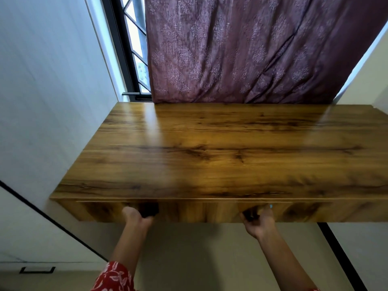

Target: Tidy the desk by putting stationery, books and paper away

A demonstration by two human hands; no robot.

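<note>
A wooden desk [220, 148] with a glossy grained top fills the middle of the view. No stationery, books or paper show on it. Along its front runs a drawer front [195, 211] with two dark handles. My left hand [136, 217] curls around the left dark handle [150, 209]. My right hand [259, 220] grips the right dark handle [249, 215]. The drawer front sits flush with the desk's front edge.
A maroon patterned curtain [241, 51] hangs behind the desk, with a window frame [128, 49] to its left. White cupboard panels [48, 80] stand at the left, a pale wall [371, 76] at the right. The floor [195, 255] lies below the desk.
</note>
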